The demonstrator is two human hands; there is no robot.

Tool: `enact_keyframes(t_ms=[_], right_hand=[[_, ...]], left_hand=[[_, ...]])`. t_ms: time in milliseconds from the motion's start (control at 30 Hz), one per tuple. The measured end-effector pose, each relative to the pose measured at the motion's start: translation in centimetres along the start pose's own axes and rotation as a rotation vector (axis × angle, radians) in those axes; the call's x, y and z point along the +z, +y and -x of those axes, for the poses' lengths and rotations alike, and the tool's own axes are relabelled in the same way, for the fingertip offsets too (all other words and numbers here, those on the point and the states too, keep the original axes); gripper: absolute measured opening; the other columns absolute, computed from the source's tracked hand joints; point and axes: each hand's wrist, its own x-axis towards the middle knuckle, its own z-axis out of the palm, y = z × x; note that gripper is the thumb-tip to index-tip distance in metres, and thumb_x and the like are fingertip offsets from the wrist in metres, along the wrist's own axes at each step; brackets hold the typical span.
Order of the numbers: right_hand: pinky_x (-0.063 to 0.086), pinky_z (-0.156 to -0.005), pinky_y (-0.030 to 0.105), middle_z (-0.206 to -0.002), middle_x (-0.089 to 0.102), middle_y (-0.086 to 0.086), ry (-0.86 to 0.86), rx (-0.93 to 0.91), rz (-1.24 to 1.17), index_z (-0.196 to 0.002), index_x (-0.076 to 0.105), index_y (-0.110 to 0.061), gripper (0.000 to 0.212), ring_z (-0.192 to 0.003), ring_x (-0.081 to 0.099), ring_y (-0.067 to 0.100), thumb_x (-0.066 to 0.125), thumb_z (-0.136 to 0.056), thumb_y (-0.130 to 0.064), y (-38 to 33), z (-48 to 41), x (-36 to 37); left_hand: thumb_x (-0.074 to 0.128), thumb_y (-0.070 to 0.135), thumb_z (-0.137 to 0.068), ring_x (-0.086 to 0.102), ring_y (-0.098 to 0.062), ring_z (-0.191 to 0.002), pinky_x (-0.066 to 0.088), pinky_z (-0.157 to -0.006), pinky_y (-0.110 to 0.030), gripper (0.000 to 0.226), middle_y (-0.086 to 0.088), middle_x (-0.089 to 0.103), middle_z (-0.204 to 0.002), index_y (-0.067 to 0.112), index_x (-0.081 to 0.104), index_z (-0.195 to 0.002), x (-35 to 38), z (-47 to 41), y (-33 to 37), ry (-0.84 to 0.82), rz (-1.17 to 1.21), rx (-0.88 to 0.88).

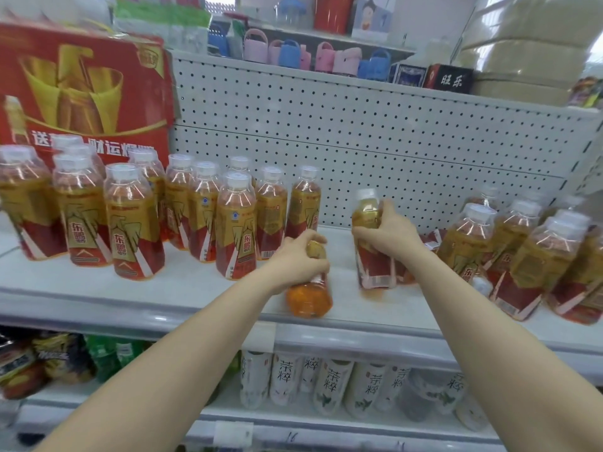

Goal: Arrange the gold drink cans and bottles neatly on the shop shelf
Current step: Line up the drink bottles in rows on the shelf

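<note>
Because the tipped bottle (pixel 309 298) lies with its base toward the front edge of the shelf (pixel 163 300) and its neck pointing back at the pegboard wall (pixel 359 125), the coming move turns on swinging that long axis upright. The left grip (pixel 300 252) is curled round this bottle's upper half from above, wrist bent down, forearm reaching in over the front edge. Just to the right, the right grip (pixel 388 233) is wrapped round the shoulder of a second bottle (pixel 375 272), which stands nearly upright at mid-shelf, leaning a little, its base seemingly on the shelf. The standing row (pixel 235 223) toward the left end is nearer the left grip, its closest bottle just behind the knuckles. The leaning cluster (pixel 522 256) toward the right end is nearer the right grip. I judge the tipped bottle should pivot up over its base, then slide back and left to join the row.
</note>
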Motion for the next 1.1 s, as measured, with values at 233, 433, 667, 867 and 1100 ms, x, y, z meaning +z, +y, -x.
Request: enact_keyframes(t_ms=[233, 433, 667, 867, 1100], right_hand=[[0.052, -0.074, 0.039, -0.093, 0.063, -0.001, 0.182, -0.049, -0.196, -0.121, 0.035, -0.020, 0.065, -0.090, 0.062, 0.025, 0.077, -0.076, -0.041, -1.4, 1.0, 0.4], [0.052, -0.072, 0.037, -0.109, 0.064, 0.001, 0.123, -0.042, -0.214, -0.133, 0.038, -0.019, 0.061, -0.094, 0.063, 0.025, 0.065, -0.088, -0.050, -2.2, 0.1, 0.6], [0.054, -0.077, 0.039, -0.109, 0.065, -0.002, 0.074, -0.074, -0.264, -0.117, 0.041, -0.020, 0.048, -0.100, 0.063, 0.023, 0.066, -0.088, -0.050, -1.3, -0.4, 0.2], [0.037, -0.056, 0.021, -0.101, 0.064, -0.005, 0.074, -0.118, -0.253, -0.118, 0.044, -0.019, 0.046, -0.095, 0.061, 0.019, 0.067, -0.089, -0.048, -0.9, -0.7, 0.2], [0.040, -0.060, 0.028, -0.087, 0.057, -0.017, 0.097, -0.148, -0.226, -0.121, 0.045, -0.016, 0.048, -0.090, 0.060, 0.017, 0.065, -0.090, -0.047, -0.9, -1.1, 0.5]], left_hand=[[0.067, 0.032, -0.081, 0.040, -0.029, -0.134, 0.043, -0.105, -0.047, 0.089, -0.005, 0.025, -0.157, 0.030, 0.016, -0.155, -0.3, 1.1, -0.9, 0.158, 0.028, 0.019], [0.069, 0.033, -0.077, 0.037, -0.022, -0.138, 0.042, -0.106, -0.045, 0.097, 0.004, 0.021, -0.158, 0.028, 0.012, -0.156, -0.3, 1.6, -1.2, 0.255, 0.049, 0.130], [0.070, 0.032, -0.076, 0.024, -0.022, -0.146, 0.039, -0.109, -0.045, 0.111, 0.009, -0.001, -0.164, 0.028, -0.007, -0.156, 0.5, 0.1, -1.0, 0.282, -0.092, 0.210], [0.069, 0.034, -0.077, 0.027, -0.024, -0.136, 0.034, -0.111, -0.037, 0.105, 0.001, 0.028, -0.153, 0.022, 0.001, -0.157, 1.1, 0.0, -0.4, 0.279, -0.172, 0.166], [0.071, 0.029, -0.082, 0.030, -0.019, -0.135, 0.040, -0.109, -0.039, 0.106, 0.007, 0.019, -0.148, 0.023, -0.005, -0.156, 1.4, 0.6, -0.7, 0.335, -0.107, 0.225]])
